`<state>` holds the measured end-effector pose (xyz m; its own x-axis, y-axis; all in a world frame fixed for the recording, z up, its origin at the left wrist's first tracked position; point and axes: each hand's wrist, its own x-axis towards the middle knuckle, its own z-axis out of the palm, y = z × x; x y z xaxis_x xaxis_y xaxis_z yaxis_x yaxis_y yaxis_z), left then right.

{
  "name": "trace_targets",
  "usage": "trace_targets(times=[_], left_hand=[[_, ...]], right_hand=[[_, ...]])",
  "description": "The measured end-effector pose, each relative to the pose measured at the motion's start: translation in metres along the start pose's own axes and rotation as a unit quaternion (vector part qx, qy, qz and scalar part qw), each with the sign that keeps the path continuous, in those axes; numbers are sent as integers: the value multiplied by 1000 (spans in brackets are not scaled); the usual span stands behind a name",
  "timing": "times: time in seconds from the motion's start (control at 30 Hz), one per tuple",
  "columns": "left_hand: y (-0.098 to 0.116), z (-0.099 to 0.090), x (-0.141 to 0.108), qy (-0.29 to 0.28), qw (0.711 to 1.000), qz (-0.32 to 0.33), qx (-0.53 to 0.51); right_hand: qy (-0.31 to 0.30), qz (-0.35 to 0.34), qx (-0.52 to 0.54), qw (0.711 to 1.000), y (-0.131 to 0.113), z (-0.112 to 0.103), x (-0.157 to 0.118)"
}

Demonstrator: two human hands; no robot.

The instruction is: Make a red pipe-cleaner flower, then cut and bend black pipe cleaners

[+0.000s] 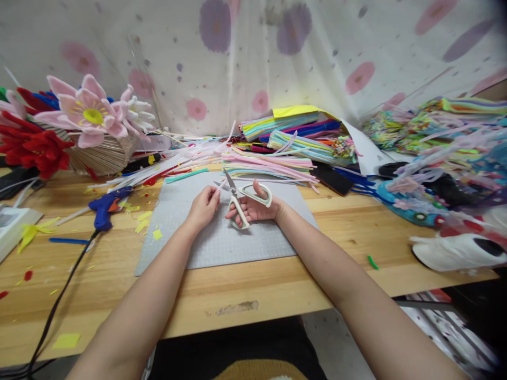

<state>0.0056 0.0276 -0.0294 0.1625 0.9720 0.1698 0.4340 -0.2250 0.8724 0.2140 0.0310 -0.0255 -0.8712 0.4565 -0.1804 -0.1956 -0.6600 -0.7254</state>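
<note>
Hands: two, apart from each other over the mat. Left hand (204, 208), one, thumb and fingers pinched on a pale strip (221, 186). Right hand (255, 207), one, palm turned up, clamped on the scissors (233, 191), thumb through one loop and fingers at the other.

Scissors: one pair, pale handles, lying between the two hands, blades spread and pointing toward the left hand. Pale strip: one, its end at the blades, just beyond the left fingertips (whether metal touches it cannot be told).

Cutting mat (245, 253): one, grey, gridded, beneath both hands, on the wooden counter (190, 316). Yellow scrap (157, 234): one on the mat, near its left edge. Teal stem (186, 176): one, along the mat's back edge.

Pink stem bundle (273, 163): one, behind the hands; further stems heaped around it, too many to count. Yellow sheet (301, 111): one, draped over bundles at the back. Black slab (332, 178): one, right of the mat.

Glue gun (103, 211): one, blue, left of the mat, corded. Blue stick (68, 240): one, near it. Yellow square (66, 341): one, near the front edge. Large pink flower (93, 116): one, yellow-centred, back left. Green piece (372, 262): one, right side. Curtain (253, 68): flower-printed, behind all.
</note>
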Motion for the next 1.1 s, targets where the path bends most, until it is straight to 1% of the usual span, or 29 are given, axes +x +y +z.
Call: trace_targets(times=[0.1, 0.2, 0.27, 0.4, 0.53, 0.63, 0.73, 0.83, 0.93, 1.1], left_hand=[[8, 4, -3, -38, 998, 34, 42], [12, 5, -5, -40, 996, 36, 78], [12, 4, -5, -44, 994, 35, 93], [12, 4, -6, -73, 990, 51, 105], [14, 1, -8, -92, 980, 76, 160], [15, -1, -8, -83, 978, 76, 176], [16, -3, -6, -67, 980, 57, 180], [16, -2, -4, -65, 978, 46, 193], [15, -1, -3, -69, 974, 44, 213], [15, -1, -3, -66, 966, 36, 248]], right_hand=[[29, -35, 24, 999, -2, 5, -1], [52, -56, 39, 996, -3, 9, -3], [60, -56, 41, 996, -4, 11, -3], [67, -50, 32, 996, -4, 11, -3], [65, -45, 19, 997, -4, 8, -2], [69, -62, 18, 996, -3, 6, -1], [76, -77, 19, 994, -3, 6, 0], [88, -83, 22, 992, -2, 8, 1], [90, -78, 34, 992, -2, 10, 0], [77, -58, 49, 994, -3, 11, -1]])
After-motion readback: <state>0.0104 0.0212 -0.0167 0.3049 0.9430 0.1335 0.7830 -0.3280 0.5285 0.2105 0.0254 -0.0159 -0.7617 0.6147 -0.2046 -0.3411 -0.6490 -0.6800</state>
